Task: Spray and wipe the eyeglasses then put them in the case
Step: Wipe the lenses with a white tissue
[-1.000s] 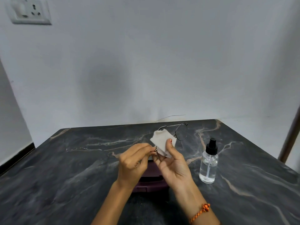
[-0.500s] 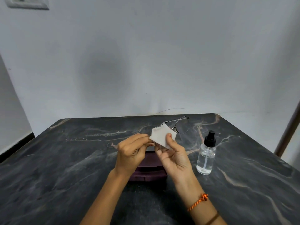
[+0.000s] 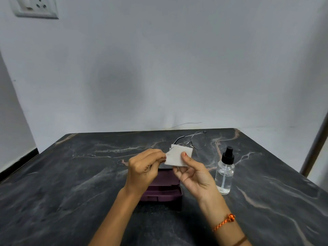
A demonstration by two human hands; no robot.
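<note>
Thin wire-rimmed eyeglasses are held up above the dark marble table. My left hand pinches one end of the frame. My right hand presses a white cloth over one lens, thumb on top. The other lens and a temple stick out behind the cloth. A dark purple case lies on the table under my hands, partly hidden by them. A clear spray bottle with a black nozzle stands upright just right of my right hand.
A white wall rises behind the table's far edge, with a socket plate at upper left. A slanted pole stands off the table's right side. A thin wire lies along the wall base.
The cloth has shifted under my right thumb and lies flatter over the lens. Both hands stay in about the same place over the case; the camera moved slightly.
</note>
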